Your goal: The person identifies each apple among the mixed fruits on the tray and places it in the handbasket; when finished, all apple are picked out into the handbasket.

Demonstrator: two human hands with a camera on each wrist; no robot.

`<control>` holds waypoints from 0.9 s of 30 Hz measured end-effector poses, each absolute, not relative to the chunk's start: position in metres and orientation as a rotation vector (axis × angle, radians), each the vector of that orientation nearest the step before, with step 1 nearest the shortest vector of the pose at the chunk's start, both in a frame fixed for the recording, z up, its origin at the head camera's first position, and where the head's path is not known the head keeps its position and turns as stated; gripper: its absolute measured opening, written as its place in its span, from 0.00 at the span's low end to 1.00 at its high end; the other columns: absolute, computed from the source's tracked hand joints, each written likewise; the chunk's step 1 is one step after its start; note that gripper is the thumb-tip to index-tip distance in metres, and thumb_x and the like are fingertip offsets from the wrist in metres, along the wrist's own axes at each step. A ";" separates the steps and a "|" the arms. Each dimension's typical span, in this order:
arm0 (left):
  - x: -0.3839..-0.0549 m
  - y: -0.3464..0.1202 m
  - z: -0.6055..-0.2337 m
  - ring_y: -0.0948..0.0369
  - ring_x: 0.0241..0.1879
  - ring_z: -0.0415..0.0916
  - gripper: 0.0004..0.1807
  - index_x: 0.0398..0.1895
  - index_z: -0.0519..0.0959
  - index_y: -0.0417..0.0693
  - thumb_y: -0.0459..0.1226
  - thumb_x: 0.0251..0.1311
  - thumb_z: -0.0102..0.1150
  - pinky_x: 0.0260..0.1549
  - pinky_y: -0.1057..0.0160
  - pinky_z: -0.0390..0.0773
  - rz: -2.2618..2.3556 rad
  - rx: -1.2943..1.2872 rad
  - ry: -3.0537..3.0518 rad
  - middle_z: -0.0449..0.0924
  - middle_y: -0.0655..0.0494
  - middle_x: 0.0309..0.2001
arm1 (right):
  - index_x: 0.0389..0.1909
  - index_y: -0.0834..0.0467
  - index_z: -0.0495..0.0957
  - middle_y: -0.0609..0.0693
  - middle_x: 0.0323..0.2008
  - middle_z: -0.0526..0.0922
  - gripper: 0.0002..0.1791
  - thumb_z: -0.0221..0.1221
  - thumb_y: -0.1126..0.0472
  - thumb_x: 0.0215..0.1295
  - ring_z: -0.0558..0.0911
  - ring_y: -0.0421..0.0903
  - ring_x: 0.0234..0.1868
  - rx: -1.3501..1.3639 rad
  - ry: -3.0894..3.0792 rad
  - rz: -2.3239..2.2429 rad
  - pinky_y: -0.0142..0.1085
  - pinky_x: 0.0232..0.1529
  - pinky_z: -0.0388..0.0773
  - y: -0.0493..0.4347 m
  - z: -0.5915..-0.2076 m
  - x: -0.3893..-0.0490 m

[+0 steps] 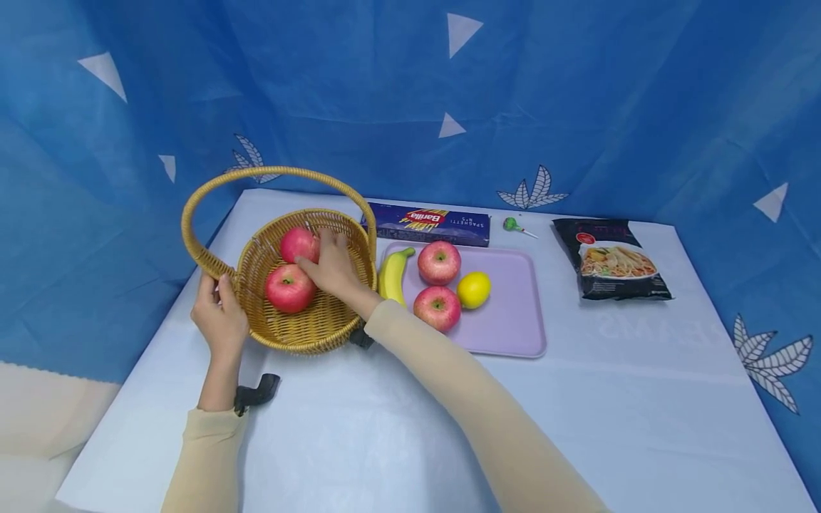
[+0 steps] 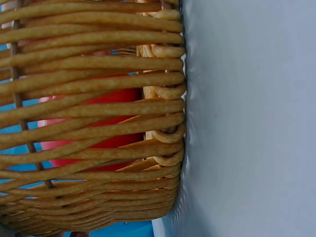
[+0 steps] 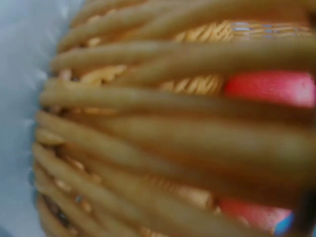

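In the head view, a woven basket (image 1: 301, 340) with a tall hoop handle (image 1: 276, 171) stands on the left of the table. My left hand (image 1: 220, 313) grips its left rim at the handle's foot. My right hand (image 1: 335, 267) reaches inside, its thumb and fingers extended beside the upper red apple (image 1: 298, 244), touching its right side. Another red apple (image 1: 291, 288) lies in front of that one. Through the weave, the left wrist view shows red fruit (image 2: 106, 128) inside. The right wrist view is blurred, with an apple (image 3: 271, 88) behind the basket strands.
Right of the basket, a lilac tray (image 1: 513, 313) bears a banana (image 1: 393, 276), two apples (image 1: 439, 263) and a lemon (image 1: 474, 290). Behind lie a blue spaghetti box (image 1: 430, 225) and a green lollipop (image 1: 511, 224). A black noodle packet (image 1: 612, 260) lies at the right.
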State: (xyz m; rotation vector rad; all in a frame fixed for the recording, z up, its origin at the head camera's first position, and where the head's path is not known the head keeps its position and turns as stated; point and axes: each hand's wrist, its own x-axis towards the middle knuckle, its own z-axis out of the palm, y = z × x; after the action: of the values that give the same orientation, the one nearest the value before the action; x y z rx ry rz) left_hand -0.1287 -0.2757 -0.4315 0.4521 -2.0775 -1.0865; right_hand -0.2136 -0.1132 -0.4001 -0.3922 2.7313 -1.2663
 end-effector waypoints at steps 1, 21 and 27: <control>-0.129 -0.276 -0.432 0.52 0.48 0.79 0.20 0.53 0.77 0.35 0.42 0.75 0.43 0.39 0.79 0.69 -1.086 0.446 -2.079 0.82 0.43 0.51 | 0.70 0.56 0.61 0.58 0.60 0.67 0.35 0.60 0.47 0.66 0.78 0.50 0.54 -0.383 2.729 -1.261 0.41 0.54 0.78 -0.113 -0.401 -0.215; -0.129 -0.275 -0.431 0.56 0.49 0.79 0.20 0.53 0.78 0.38 0.43 0.75 0.43 0.39 0.80 0.70 -1.084 0.448 -2.080 0.83 0.46 0.51 | 0.68 0.55 0.69 0.53 0.59 0.76 0.26 0.55 0.55 0.72 0.71 0.45 0.61 -0.756 2.703 -1.146 0.33 0.59 0.70 -0.110 -0.405 -0.222; -0.129 -0.274 -0.430 0.62 0.47 0.77 0.19 0.52 0.78 0.37 0.43 0.75 0.44 0.38 0.81 0.69 -1.077 0.446 -2.075 0.83 0.46 0.51 | 0.70 0.52 0.67 0.53 0.65 0.73 0.26 0.53 0.54 0.73 0.66 0.47 0.68 -0.874 2.679 -1.067 0.38 0.68 0.64 -0.109 -0.403 -0.220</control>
State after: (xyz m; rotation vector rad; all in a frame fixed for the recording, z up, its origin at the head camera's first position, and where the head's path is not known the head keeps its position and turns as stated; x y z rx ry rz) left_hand -0.1288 -0.2744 -0.4304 0.4463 -2.0746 -1.0774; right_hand -0.2197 -0.1087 -0.4033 -0.8736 2.6789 -1.0670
